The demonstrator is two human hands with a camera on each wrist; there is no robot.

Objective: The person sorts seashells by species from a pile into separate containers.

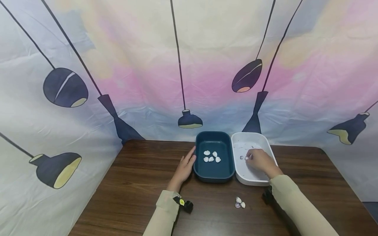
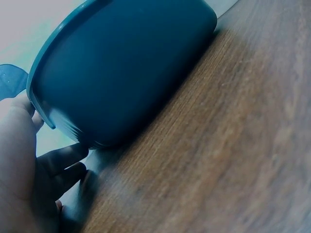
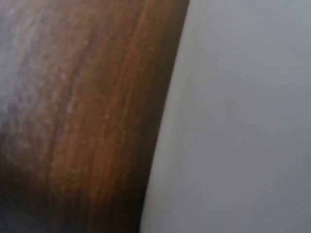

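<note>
Brown table (image 1: 141,177) below; left of my nearer right hand (image 1: 261,160), a shell (image 1: 246,158) meets its fingertips, grip unclear; my left hand (image 1: 184,167), fingers extended, touches the green tray (image 1: 214,180).

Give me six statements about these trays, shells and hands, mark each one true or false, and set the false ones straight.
1. The left hand touches the teal tray. True.
2. The teal tray is empty. False: five white shells lie in it.
3. The right hand reaches into the white tray. True.
4. From the person's side, the white tray stands to the left of the teal tray. False: it stands to the right.
5. A cluster of three shells lies on the table, nearer the person than the trays. True.
6. Both forearms are bare. False: pale sleeves cover them.
</note>
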